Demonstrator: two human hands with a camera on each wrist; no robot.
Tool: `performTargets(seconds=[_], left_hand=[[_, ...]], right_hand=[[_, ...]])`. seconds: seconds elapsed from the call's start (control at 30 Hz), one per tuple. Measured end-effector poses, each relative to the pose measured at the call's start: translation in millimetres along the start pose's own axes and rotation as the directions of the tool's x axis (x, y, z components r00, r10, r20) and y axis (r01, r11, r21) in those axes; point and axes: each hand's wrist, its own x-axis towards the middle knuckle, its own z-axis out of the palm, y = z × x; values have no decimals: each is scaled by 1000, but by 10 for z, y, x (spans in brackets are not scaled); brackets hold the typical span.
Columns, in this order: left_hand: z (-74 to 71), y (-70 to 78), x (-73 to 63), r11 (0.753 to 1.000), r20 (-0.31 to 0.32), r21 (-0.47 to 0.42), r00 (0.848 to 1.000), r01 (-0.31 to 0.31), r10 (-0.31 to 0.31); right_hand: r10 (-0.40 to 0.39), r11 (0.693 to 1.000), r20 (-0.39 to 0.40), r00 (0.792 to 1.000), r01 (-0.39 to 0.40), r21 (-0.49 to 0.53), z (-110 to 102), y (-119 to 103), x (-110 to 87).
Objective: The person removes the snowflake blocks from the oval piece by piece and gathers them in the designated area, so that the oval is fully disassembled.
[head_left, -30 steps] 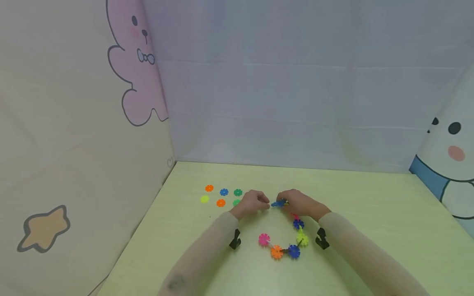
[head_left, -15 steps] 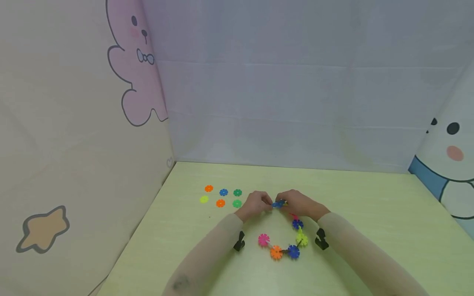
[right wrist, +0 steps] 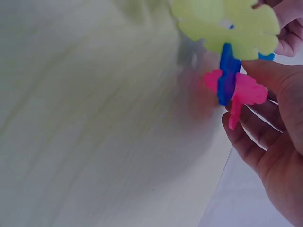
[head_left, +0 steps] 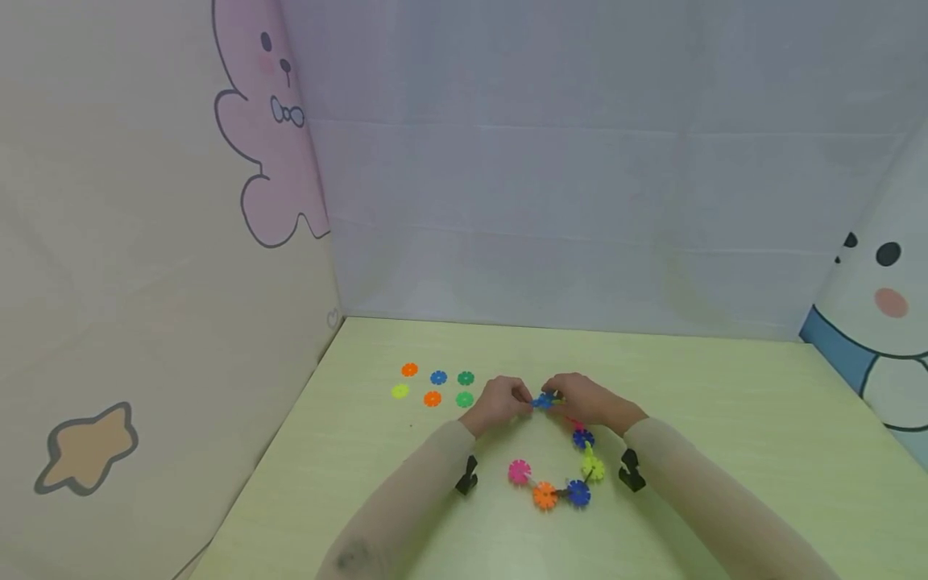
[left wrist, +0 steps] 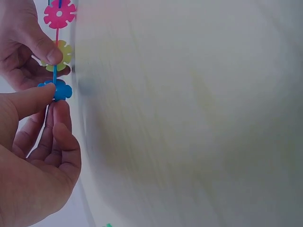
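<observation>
Near the table's middle, my left hand (head_left: 500,404) pinches a light blue notched snowflake disc (left wrist: 62,91) between thumb and fingers. My right hand (head_left: 586,399) pinches the end of a chain of interlocked discs, its thumb over a yellow disc (left wrist: 66,54) in the left wrist view. Between the hands, the held disc meets a blue piece seen edge-on. From my right hand the chain curves toward me through a dark blue disc (head_left: 583,438), a yellow-green disc (head_left: 593,467), a blue disc (head_left: 578,493) and an orange disc (head_left: 545,495) to a pink disc (head_left: 519,472).
Loose discs lie in two rows left of my hands, among them an orange disc (head_left: 409,370), a blue disc (head_left: 438,377) and a green disc (head_left: 466,378). The pale table (head_left: 696,451) meets a cloth backdrop (head_left: 507,201) at its far edge.
My left hand has moved right, up to the light blue disc, and now pinches it. The right hand stays nearly in place with the chain.
</observation>
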Motion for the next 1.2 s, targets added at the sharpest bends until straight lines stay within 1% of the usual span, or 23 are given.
performTargets(seconds=[0.27,0.37,0.47,0.63,0.77,0.83,1.03,1.2], left_hand=[[-4,-17,-29,1000,-2,25,1000,-10,10],[-5,-17,-29,999,-3,39,1000,-29,29],[8,-9,-18,996,-10,75,998,-57,57],[45,5,15,982,-43,154,992,-111,119],[74,14,41,972,-75,189,985,-137,153],[89,12,56,971,-90,195,983,-140,160],[107,27,68,980,-127,167,983,-112,134],[116,46,66,971,-162,197,973,-134,167]], right_hand=[[-5,1000,11,1000,5,-11,12,26,-12],[-16,1000,5,1000,16,-1,12,39,-13],[-36,999,-4,999,36,0,23,57,-2],[-61,998,-14,998,61,-2,36,63,13],[-64,998,-20,998,63,-7,39,55,19],[-57,998,-19,998,57,-4,39,52,19],[-43,999,-15,999,44,31,21,34,12],[-48,998,-11,999,48,42,16,48,15]])
